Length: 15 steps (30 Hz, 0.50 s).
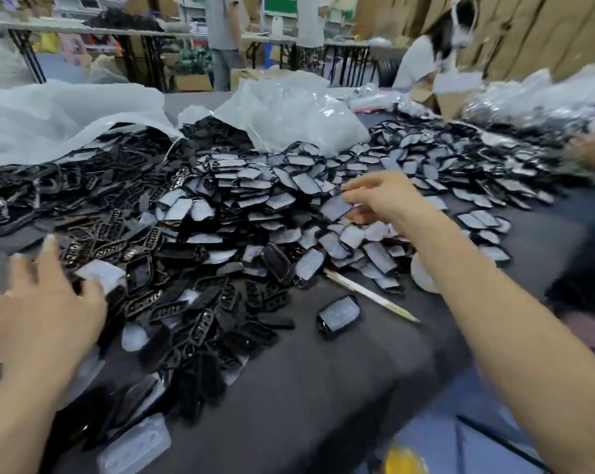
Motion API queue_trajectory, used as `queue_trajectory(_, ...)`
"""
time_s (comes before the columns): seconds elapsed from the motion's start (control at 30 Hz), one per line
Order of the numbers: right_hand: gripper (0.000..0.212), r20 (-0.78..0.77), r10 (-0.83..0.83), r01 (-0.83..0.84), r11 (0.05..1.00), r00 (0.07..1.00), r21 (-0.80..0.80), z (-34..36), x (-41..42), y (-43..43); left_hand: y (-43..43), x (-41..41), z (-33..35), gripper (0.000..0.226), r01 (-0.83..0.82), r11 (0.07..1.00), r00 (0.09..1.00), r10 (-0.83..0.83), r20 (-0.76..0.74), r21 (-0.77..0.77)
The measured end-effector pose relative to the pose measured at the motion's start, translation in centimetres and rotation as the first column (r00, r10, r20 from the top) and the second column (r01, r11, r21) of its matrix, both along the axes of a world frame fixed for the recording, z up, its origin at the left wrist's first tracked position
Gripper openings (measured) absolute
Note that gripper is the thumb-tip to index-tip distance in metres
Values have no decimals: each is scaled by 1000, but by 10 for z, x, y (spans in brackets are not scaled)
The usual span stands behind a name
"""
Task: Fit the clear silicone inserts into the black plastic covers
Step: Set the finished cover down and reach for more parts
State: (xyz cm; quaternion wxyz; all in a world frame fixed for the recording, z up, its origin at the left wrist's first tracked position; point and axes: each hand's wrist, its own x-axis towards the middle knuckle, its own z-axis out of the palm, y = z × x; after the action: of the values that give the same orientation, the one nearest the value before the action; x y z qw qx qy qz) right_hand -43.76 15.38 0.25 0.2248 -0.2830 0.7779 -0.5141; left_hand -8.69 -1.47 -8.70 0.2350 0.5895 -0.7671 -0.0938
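Right hand (381, 200): stretched over the right slope of the central heap of black plastic covers with clear silicone inserts fitted (255, 206), fingers lightly bent. One fitted cover (335, 206) lies between its fingertips and thumb, but blur hides whether it is pinched or merely beneath the hand. Left hand (46, 302): low and to the left of the heap, fingers spread wide and blurred, forefinger raised. A loose clear silicone insert (99, 273) sits just beside its thumb, and contact cannot be told. Pile of empty black plastic covers with cut-out button holes (159, 302): adjoins the heap on its left and near side, running under the left hand. Single fitted black cover (338, 314): lies alone on the dark grey table covering (323, 388), just in front of the heap. Pale pencil-like stick (371, 297): at the heap's near right foot, lying slantwise, its upper end under the covers. Clear moulded silicone piece with oval recesses (135, 446): well in front of the heap, at the near left table edge. White translucent plastic bags (289, 107): directly behind the heap, crumpled, with one opening onto more black parts. Further spread of fitted covers (477, 159): right of the heap. Another person's hand (593, 155): far right of the heap, blurred. Folding tables (84, 29), standing people (222, 29) and brown cardboard cartons (528, 29): far behind the heap.
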Motion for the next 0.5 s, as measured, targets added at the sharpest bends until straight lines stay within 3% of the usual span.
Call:
queue_trajectory(0.07, 11, -115, -57, 74, 986, 992, 149, 4, -31, 12, -3, 3, -7, 54, 6, 996, 1000, -9, 27, 89)
queue_trajectory(0.17, 8, -198, -90, 147, 943, 976, 299, -7, -58, 19, -20, 8, -24, 46, 4, 998, 999, -6, 39, 64)
queue_trajectory(0.33, 16, -193, -127, 186, 926, 973, 329, -24, -63, 19, -12, 10, -17, 47, 17, 998, 998, -14, -57, 53)
queue_trajectory(0.43, 13, -427, -104, 283, 880, 898, 381, -11, -50, 12, 4, 4, -1, 41, -7, 1000, 994, 7, -109, 2)
queue_trajectory(0.5, 14, -585, -29, 231, 934, 811, 273, 4, -20, -6, 9, 0, 8, 40, -6, 999, 986, -2, -169, -43)
